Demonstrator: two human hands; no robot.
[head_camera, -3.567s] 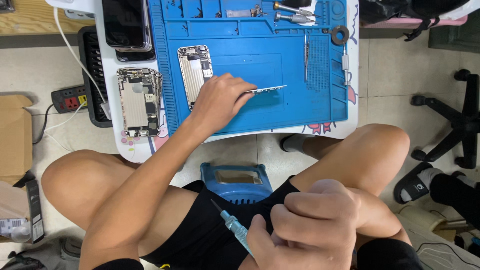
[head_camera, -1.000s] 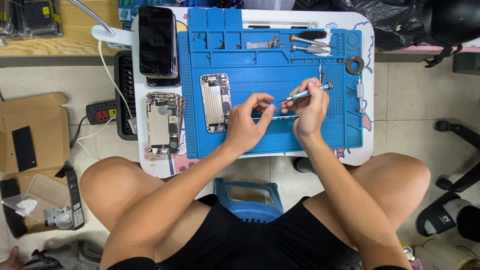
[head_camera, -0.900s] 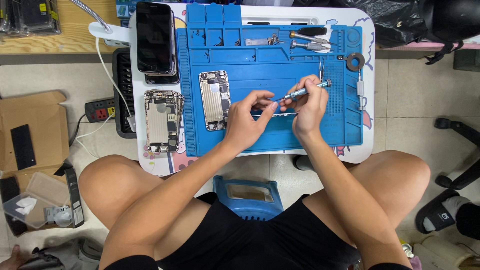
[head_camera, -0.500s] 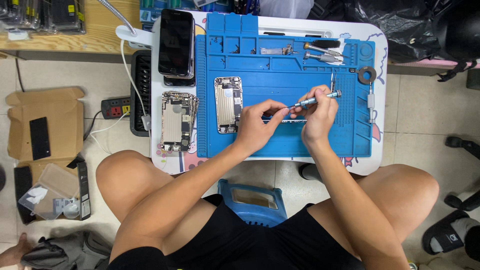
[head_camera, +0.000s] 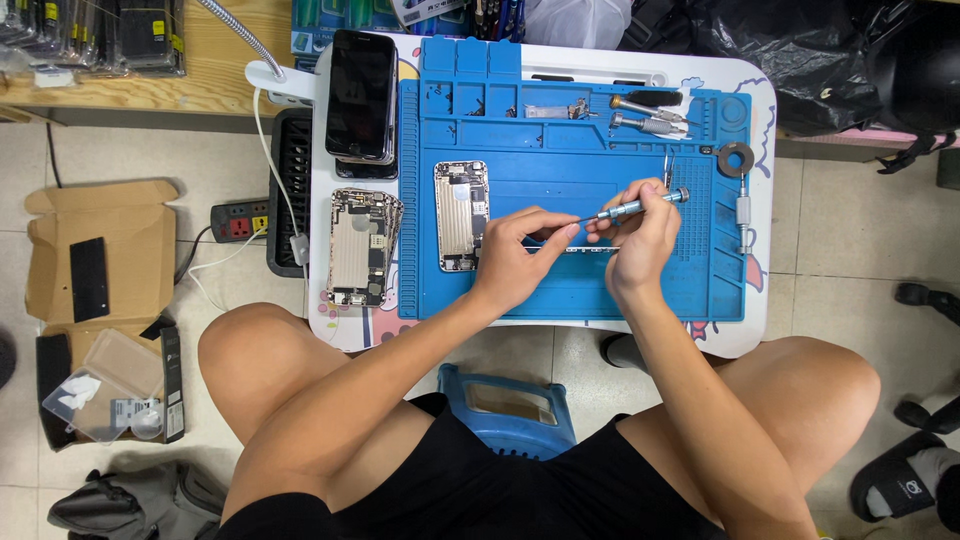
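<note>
The blue work mat (head_camera: 560, 285) serves as the landmark, lying on a small white counter (head_camera: 745, 335) above the person's bare knees. Over the middle of the mat, the right hand (head_camera: 640, 235) holds a slim grey screwdriver (head_camera: 635, 207), its fingers pinching the shaft so that the tool slants from upper right down toward the left. Just beside it, the left hand (head_camera: 515, 260) pinches a thin narrow metal strip (head_camera: 580, 249) between thumb and forefinger, holding it just above the mat surface; the screwdriver tip meets this strip near the left fingertips. On the mat's left part lies an opened phone chassis (head_camera: 461, 215), near the left hand but not touching it. Just off the mat's left edge, on the counter, rests a second opened phone body (head_camera: 360, 247), and above that a dark-screened phone (head_camera: 361, 95) on a stack. Along the mat's upper right trays lie two spare screwdrivers (head_camera: 648, 112), with a small dark ring (head_camera: 737, 159) at the mat's right edge. Below the mat, between the knees, shows a blue stool (head_camera: 510, 410).
</note>
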